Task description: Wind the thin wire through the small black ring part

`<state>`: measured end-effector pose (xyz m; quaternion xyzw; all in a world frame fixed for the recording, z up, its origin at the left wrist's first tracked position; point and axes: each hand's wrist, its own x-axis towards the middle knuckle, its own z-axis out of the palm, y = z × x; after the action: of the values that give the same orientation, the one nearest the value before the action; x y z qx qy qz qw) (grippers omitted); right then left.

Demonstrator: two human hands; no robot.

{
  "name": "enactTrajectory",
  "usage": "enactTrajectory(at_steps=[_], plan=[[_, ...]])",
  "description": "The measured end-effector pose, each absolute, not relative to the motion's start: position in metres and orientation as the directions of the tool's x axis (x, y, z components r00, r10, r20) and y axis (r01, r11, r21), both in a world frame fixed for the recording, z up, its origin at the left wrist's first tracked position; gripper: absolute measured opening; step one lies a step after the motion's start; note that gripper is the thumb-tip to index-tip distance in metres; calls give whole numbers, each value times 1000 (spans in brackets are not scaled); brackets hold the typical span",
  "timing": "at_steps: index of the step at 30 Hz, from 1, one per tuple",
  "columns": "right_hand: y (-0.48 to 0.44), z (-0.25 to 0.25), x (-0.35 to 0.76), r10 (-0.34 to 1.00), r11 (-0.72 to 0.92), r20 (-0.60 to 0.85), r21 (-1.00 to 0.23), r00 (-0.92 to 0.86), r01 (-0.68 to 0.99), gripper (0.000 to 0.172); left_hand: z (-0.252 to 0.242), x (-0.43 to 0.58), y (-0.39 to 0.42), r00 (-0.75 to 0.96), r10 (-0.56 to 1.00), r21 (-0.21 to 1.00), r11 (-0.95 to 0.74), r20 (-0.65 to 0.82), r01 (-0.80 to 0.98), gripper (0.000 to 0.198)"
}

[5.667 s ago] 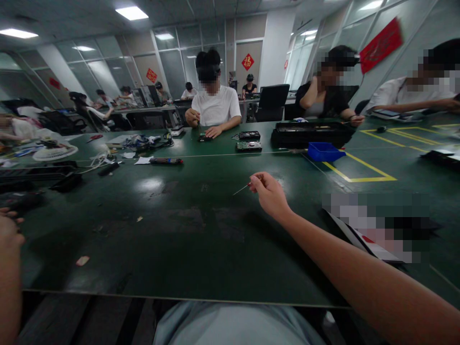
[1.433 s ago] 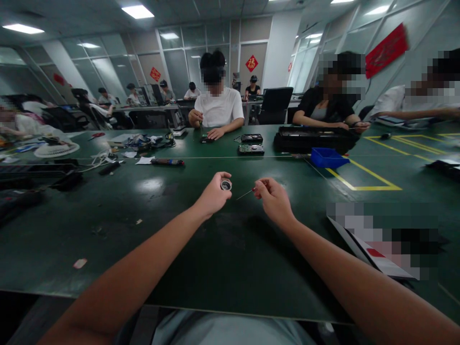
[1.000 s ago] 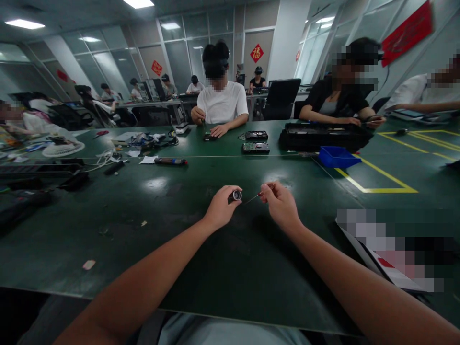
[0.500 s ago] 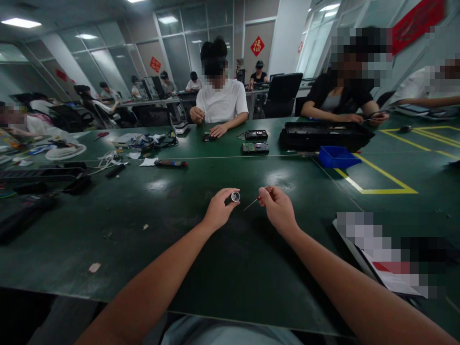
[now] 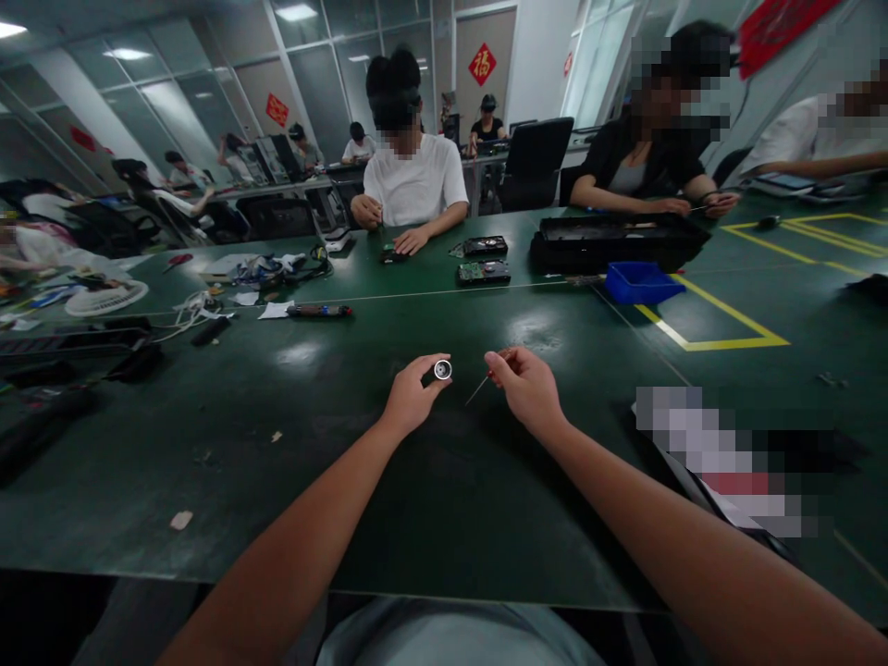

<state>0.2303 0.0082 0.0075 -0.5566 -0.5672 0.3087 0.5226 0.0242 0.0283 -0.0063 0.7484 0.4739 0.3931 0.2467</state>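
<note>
My left hand [image 5: 411, 396] grips a small round metal-rimmed cylinder [image 5: 442, 370] between thumb and fingers, its open end facing me. To the right, my right hand [image 5: 528, 388] is closed on a thin screwdriver [image 5: 476, 389]. The screwdriver's shaft points down and left, its tip below and right of the cylinder and apart from it. Most of the handle is hidden by my fingers. Both hands are above the green table [image 5: 444, 518].
Across the table a person in white [image 5: 416, 185] handles a small device. Beyond my hands are circuit-board devices [image 5: 484, 271], a black casing [image 5: 617, 242] and a blue tray [image 5: 642, 282]. A dark tool [image 5: 320, 311] and cables [image 5: 198, 310] lie left; papers [image 5: 714, 453] lie right.
The view has shifted, so the whole scene appears slightly left and higher. Both hands keep their holds, and the screwdriver shaft points down a little more steeply.
</note>
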Motion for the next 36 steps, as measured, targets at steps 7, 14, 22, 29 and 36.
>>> enactTrajectory(at_steps=[7,14,22,29,36], plan=[[3,9,231,941,250,309,-911,140,327,33,-4,22,25,230,907,741,-421,353,523,36],[-4,18,229,926,302,357,-896,123,326,27,-6,19,25,279,889,705,-458,363,542,39],[-5,18,229,907,369,402,-902,127,224,25,-3,20,22,294,884,687,-467,364,556,38],[-8,20,228,901,394,417,-901,116,180,22,-1,21,19,317,874,682,-486,369,547,37],[-9,22,227,873,438,449,-894,192,100,19,-6,16,19,310,873,687,-487,377,538,39]])
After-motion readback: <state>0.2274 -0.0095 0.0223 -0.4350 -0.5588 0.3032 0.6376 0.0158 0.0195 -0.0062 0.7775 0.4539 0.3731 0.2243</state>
